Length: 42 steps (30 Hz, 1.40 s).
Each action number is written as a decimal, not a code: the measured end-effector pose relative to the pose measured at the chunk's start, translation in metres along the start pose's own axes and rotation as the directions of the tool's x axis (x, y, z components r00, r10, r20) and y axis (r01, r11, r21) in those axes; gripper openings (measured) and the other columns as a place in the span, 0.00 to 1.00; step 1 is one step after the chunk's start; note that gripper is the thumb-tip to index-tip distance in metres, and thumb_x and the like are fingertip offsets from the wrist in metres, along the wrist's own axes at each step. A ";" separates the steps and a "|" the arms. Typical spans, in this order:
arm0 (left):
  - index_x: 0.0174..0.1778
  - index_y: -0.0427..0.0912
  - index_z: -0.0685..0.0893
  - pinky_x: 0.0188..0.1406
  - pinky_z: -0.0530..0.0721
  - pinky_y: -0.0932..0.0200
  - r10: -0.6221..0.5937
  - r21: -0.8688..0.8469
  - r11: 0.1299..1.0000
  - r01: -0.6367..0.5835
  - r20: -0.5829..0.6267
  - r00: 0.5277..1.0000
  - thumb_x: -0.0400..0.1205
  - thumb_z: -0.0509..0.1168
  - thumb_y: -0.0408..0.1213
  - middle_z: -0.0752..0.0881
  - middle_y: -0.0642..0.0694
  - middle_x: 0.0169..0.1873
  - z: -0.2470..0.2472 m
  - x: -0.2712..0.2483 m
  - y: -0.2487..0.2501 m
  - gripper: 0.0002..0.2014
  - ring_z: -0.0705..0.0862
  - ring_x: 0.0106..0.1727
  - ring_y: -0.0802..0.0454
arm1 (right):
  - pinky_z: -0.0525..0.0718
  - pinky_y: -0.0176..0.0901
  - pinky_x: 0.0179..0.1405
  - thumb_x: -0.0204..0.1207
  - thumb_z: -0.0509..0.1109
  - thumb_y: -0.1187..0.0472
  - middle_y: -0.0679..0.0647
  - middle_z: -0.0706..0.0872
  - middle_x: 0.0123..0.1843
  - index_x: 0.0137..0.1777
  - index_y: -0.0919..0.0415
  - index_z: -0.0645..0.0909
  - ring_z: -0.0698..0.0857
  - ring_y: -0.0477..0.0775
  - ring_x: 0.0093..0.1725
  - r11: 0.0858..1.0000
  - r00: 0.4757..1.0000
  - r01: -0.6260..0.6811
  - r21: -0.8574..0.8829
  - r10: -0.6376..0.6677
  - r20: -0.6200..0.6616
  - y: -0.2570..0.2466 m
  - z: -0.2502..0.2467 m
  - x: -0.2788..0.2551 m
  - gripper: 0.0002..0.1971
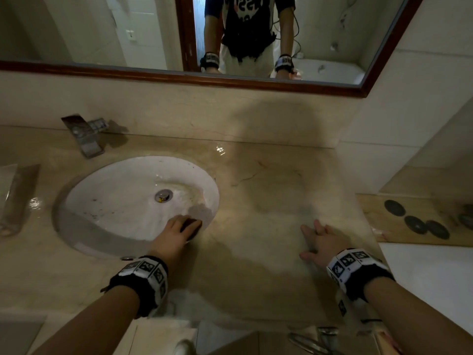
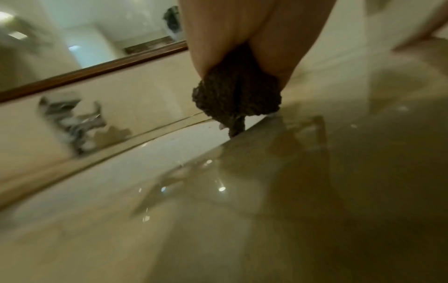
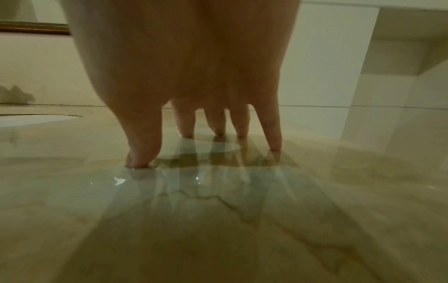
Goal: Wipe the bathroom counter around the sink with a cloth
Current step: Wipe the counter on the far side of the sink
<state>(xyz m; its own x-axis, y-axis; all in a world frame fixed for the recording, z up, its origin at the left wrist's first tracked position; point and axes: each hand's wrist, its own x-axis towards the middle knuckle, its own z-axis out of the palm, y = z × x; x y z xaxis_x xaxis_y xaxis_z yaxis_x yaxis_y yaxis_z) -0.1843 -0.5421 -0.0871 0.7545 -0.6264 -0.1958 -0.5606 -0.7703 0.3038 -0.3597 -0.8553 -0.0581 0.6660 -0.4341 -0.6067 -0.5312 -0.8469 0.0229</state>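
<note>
A dark, rough cloth (image 1: 190, 228) (image 2: 236, 95) is bunched in my left hand (image 1: 175, 233) (image 2: 240, 47), which grips it at the front right rim of the white oval sink (image 1: 122, 196) (image 2: 174, 145). The cloth touches the beige marble counter (image 1: 268, 190) (image 2: 290, 191) right at the sink's edge. My right hand (image 1: 321, 242) (image 3: 201, 137) is spread open, its fingertips (image 3: 143, 159) resting on the wet counter (image 3: 218, 210) to the right of the sink. It holds nothing.
A chrome faucet (image 1: 85, 135) (image 2: 70, 122) stands behind the sink at the back left. A wood-framed mirror (image 1: 179, 75) runs above the backsplash. Dark round pebbles (image 1: 416, 222) lie on a lower ledge at the right. A tiled wall (image 3: 327, 76) bounds the counter's right side.
</note>
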 end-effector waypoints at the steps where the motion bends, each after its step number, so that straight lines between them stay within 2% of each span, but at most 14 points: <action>1: 0.81 0.48 0.62 0.82 0.57 0.52 -0.046 -0.074 0.996 0.040 -0.081 0.996 0.82 0.60 0.29 0.58 0.41 0.81 -0.005 -0.002 -0.002 0.30 0.57 0.82 0.42 | 0.56 0.55 0.82 0.79 0.59 0.40 0.53 0.35 0.85 0.82 0.43 0.39 0.42 0.61 0.84 1.000 1.000 -0.001 0.000 0.001 0.007 0.000 0.000 0.000 0.39; 4: 0.79 0.42 0.67 0.79 0.63 0.48 -0.079 -0.129 0.990 0.052 -0.217 0.973 0.78 0.63 0.26 0.64 0.34 0.78 -0.014 -0.010 0.004 0.31 0.63 0.79 0.35 | 0.56 0.55 0.82 0.78 0.59 0.39 0.53 0.35 0.85 0.82 0.43 0.39 0.42 0.62 0.84 1.000 1.000 0.002 -0.004 -0.002 0.020 -0.001 -0.003 -0.002 0.40; 7: 0.72 0.40 0.77 0.73 0.68 0.53 0.126 -0.150 0.973 -0.175 -0.289 0.949 0.80 0.62 0.34 0.73 0.32 0.72 -0.008 -0.025 0.037 0.23 0.73 0.73 0.32 | 0.56 0.57 0.81 0.78 0.59 0.39 0.54 0.35 0.85 0.82 0.44 0.40 0.43 0.63 0.84 1.000 0.999 0.008 -0.019 -0.007 0.042 -0.001 -0.006 -0.005 0.40; 11: 0.76 0.48 0.72 0.82 0.61 0.51 0.401 -0.160 0.888 -0.431 -0.190 0.896 0.83 0.54 0.55 0.66 0.45 0.79 0.022 -0.050 0.096 0.26 0.63 0.82 0.46 | 0.56 0.58 0.81 0.78 0.57 0.37 0.54 0.38 0.85 0.82 0.44 0.41 0.45 0.63 0.84 0.999 0.997 0.027 -0.042 -0.024 0.069 0.000 -0.015 -0.008 0.39; 13: 0.79 0.50 0.67 0.84 0.56 0.49 0.451 -0.194 0.867 -0.460 -0.091 0.888 0.85 0.54 0.46 0.60 0.45 0.82 0.043 -0.065 0.114 0.24 0.57 0.84 0.44 | 0.54 0.60 0.81 0.80 0.55 0.38 0.54 0.41 0.85 0.82 0.44 0.42 0.46 0.61 0.84 0.998 0.998 0.020 -0.052 -0.017 0.066 0.001 -0.017 -0.011 0.36; 16: 0.69 0.51 0.74 0.66 0.82 0.52 0.671 -0.018 0.741 -0.671 -0.012 0.741 0.84 0.53 0.41 0.74 0.43 0.72 0.066 -0.079 0.113 0.17 0.75 0.75 0.40 | 0.49 0.67 0.79 0.81 0.53 0.38 0.50 0.41 0.85 0.82 0.41 0.43 0.45 0.56 0.84 0.997 1.000 0.027 -0.069 -0.026 0.011 0.002 -0.012 -0.017 0.33; 18: 0.67 0.53 0.73 0.66 0.81 0.58 0.741 0.119 0.670 -0.733 -0.047 0.670 0.86 0.52 0.41 0.73 0.47 0.70 0.074 -0.076 0.103 0.14 0.72 0.74 0.44 | 0.49 0.67 0.79 0.81 0.52 0.38 0.51 0.39 0.85 0.82 0.42 0.43 0.45 0.55 0.85 0.994 0.999 0.044 -0.098 -0.043 0.017 0.004 -0.006 -0.020 0.33; 25: 0.69 0.53 0.72 0.60 0.83 0.53 0.546 0.319 0.798 -0.511 -0.026 0.837 0.88 0.41 0.48 0.76 0.47 0.69 0.034 -0.057 0.036 0.20 0.68 0.72 0.43 | 0.53 0.64 0.81 0.79 0.54 0.37 0.53 0.36 0.85 0.82 0.43 0.40 0.44 0.56 0.85 0.987 0.998 0.066 -0.148 -0.069 -0.016 0.011 0.017 -0.016 0.37; 27: 0.70 0.53 0.75 0.56 0.85 0.54 0.487 0.382 0.800 -0.462 0.036 0.873 0.80 0.61 0.50 0.82 0.46 0.67 0.018 -0.056 0.020 0.21 0.73 0.71 0.42 | 0.52 0.64 0.80 0.79 0.54 0.37 0.53 0.37 0.85 0.82 0.43 0.40 0.44 0.56 0.85 0.987 0.998 0.059 -0.150 -0.064 -0.023 0.010 0.016 -0.016 0.37; 29: 0.70 0.53 0.74 0.48 0.89 0.57 0.361 0.397 0.831 -0.390 0.147 0.921 0.57 0.82 0.49 0.81 0.46 0.68 0.006 -0.051 0.008 0.43 0.77 0.70 0.41 | 0.51 0.64 0.80 0.79 0.54 0.37 0.52 0.38 0.85 0.82 0.42 0.41 0.44 0.56 0.85 0.987 0.998 0.058 -0.147 -0.063 -0.026 0.010 0.014 -0.016 0.36; 31: 0.73 0.51 0.70 0.52 0.89 0.55 0.280 0.389 0.866 -0.315 0.145 0.949 0.52 0.86 0.45 0.72 0.46 0.73 -0.004 -0.045 0.003 0.52 0.70 0.74 0.41 | 0.50 0.63 0.80 0.79 0.54 0.37 0.52 0.37 0.85 0.82 0.42 0.40 0.44 0.55 0.85 0.990 0.998 0.060 -0.131 -0.063 -0.019 0.011 0.015 -0.016 0.36; 33: 0.82 0.51 0.53 0.76 0.73 0.50 0.243 0.338 0.897 -0.285 0.162 0.956 0.71 0.77 0.40 0.49 0.49 0.82 -0.010 -0.042 0.000 0.49 0.48 0.83 0.42 | 0.50 0.62 0.80 0.79 0.54 0.37 0.52 0.36 0.85 0.82 0.42 0.40 0.43 0.55 0.85 0.991 0.998 0.059 -0.118 -0.062 -0.017 0.011 0.016 -0.015 0.37; 35: 0.81 0.59 0.37 0.84 0.56 0.48 0.140 0.347 0.903 -0.253 0.318 0.938 0.82 0.64 0.37 0.36 0.48 0.83 -0.017 -0.042 0.001 0.44 0.32 0.83 0.47 | 0.51 0.62 0.81 0.79 0.55 0.37 0.51 0.36 0.85 0.82 0.41 0.40 0.43 0.55 0.85 0.992 0.998 0.056 -0.116 -0.060 -0.028 0.012 0.018 -0.015 0.37; 42: 0.84 0.45 0.43 0.84 0.53 0.46 -0.105 0.516 0.853 -0.085 0.328 0.939 0.89 0.43 0.31 0.41 0.40 0.84 -0.037 -0.031 -0.014 0.27 0.38 0.84 0.40 | 0.51 0.58 0.81 0.79 0.55 0.38 0.51 0.36 0.85 0.82 0.42 0.40 0.41 0.55 0.85 0.995 0.998 0.049 -0.085 -0.052 -0.025 0.011 0.018 -0.019 0.37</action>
<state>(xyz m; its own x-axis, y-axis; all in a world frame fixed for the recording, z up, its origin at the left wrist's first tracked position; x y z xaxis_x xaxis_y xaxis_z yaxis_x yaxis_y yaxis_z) -0.1876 -0.5075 -0.0510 0.6555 -0.5462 -0.5215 -0.7177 -0.6654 -0.2051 -0.3874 -0.8505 -0.0602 0.7053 -0.3974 -0.5871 -0.4515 -0.8902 0.0602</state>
